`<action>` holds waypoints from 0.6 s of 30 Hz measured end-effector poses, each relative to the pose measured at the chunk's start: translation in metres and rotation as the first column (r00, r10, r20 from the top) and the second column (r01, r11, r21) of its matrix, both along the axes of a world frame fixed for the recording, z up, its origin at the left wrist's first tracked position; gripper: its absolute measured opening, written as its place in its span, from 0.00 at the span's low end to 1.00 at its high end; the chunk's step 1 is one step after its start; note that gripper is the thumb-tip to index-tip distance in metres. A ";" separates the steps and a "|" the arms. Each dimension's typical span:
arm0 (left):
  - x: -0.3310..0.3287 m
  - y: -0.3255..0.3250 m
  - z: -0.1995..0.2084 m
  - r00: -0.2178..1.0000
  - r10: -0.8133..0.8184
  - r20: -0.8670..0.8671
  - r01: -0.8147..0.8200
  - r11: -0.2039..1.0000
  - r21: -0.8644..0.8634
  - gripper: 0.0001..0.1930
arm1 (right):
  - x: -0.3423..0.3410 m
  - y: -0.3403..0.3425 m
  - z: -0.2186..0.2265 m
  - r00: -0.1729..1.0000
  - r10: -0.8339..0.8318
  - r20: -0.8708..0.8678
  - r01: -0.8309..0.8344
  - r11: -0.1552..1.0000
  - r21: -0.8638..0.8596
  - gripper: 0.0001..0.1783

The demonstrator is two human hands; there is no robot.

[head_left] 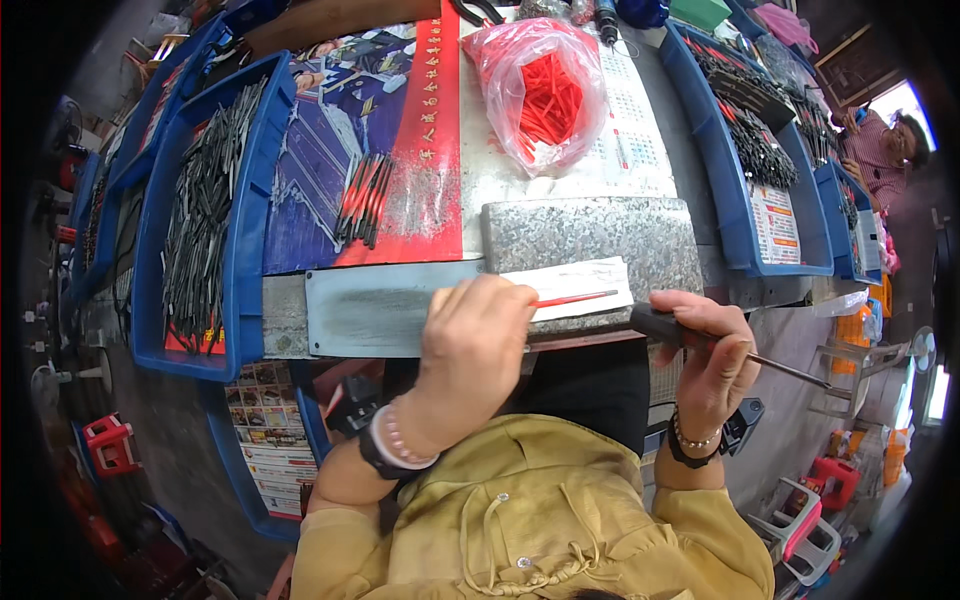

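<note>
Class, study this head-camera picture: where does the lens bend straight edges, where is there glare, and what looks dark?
Head view: the blue trays and the grey stone block bow toward the rim; the clear bag of red sticks shows shiny glare; a window at the upper right is washed out; the corners go black; both hands look sharp.

light: bright, even daylight | shadows: soft | edges: strong fisheye bending, dark corners | focus: centre sharp

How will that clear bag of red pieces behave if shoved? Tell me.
The bag of red pieces would probably slump and drag rather than slide cleanly, its thin film being crinkled and loose. It looks light for its bulk. The slim pieces inside would likely shift.
</note>
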State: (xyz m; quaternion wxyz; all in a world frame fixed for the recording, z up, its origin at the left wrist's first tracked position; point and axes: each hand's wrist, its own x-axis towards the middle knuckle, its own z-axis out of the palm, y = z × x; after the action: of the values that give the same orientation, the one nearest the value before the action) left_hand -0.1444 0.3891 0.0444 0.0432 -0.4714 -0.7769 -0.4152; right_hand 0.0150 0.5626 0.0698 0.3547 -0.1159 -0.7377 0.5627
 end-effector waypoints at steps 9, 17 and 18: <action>0.011 0.017 -0.030 0.978 -0.009 -0.209 -0.007 0.997 -0.076 0.09 | -0.040 -0.009 0.015 0.967 0.136 0.214 -0.196 0.935 0.295 0.15; -0.003 -0.004 -0.023 0.997 0.001 -0.080 -0.007 0.998 -0.068 0.08 | -0.051 -0.006 0.000 0.901 0.198 0.386 -0.276 0.949 0.155 0.08; -0.003 -0.005 -0.023 0.999 -0.007 -0.050 0.004 0.998 -0.061 0.09 | -0.052 -0.007 0.004 0.903 0.207 0.378 -0.279 0.949 0.148 0.08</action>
State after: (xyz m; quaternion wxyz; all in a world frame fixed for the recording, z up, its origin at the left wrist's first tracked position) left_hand -0.1478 0.3843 0.0212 0.0473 -0.4849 -0.7866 -0.3795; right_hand -0.0370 0.5555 0.0740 0.1511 -0.0870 -0.8509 0.4955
